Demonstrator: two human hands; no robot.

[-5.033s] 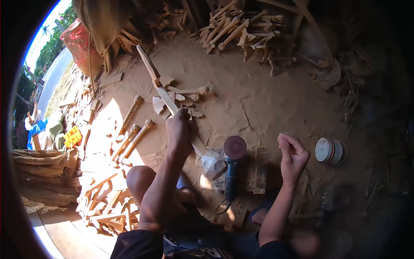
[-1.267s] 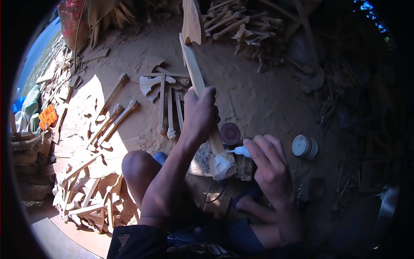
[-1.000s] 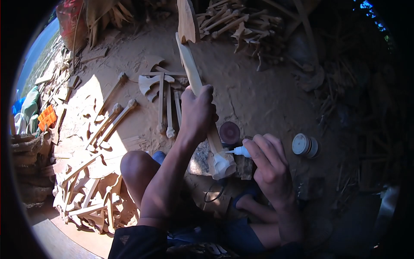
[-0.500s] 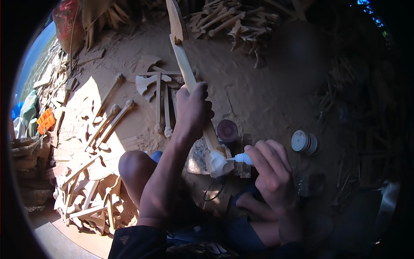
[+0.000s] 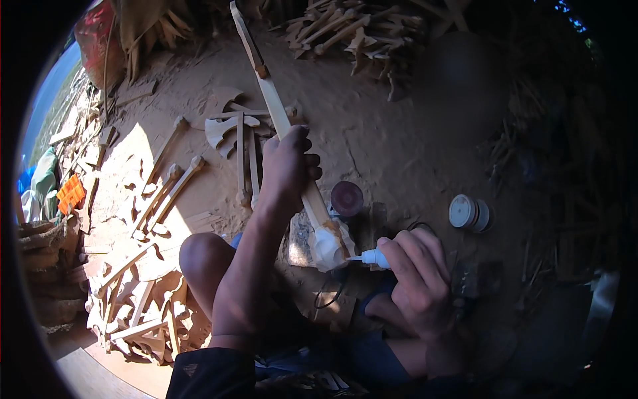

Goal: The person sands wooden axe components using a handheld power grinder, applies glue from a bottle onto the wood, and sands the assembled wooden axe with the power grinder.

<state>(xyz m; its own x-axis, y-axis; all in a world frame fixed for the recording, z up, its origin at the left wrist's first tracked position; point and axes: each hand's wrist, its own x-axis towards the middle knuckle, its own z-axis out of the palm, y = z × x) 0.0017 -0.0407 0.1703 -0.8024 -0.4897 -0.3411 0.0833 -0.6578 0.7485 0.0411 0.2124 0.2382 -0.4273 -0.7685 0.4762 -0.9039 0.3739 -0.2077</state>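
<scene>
My left hand is wrapped round the middle of a long carved wooden handle, which slants up and to the left. A darker, split-looking section forms its far part. At the near end is a pale faceted knob with a brownish patch along one side. Between the fingers of my right hand is a small white squeeze bottle with a thin nozzle. Its tip points left and meets or nearly meets the knob's right side; contact is hard to tell.
Several carved wooden handles and flat pieces lie on the dusty ground at left. A heap of wooden parts is by my knee, another pile at the back. A round dark lid and a white container stand at right.
The wooden handle has turned slightly, its far end swinging left and its dark section now seen edge-on. The knob and the bottle's nozzle have shifted a little left and down.
</scene>
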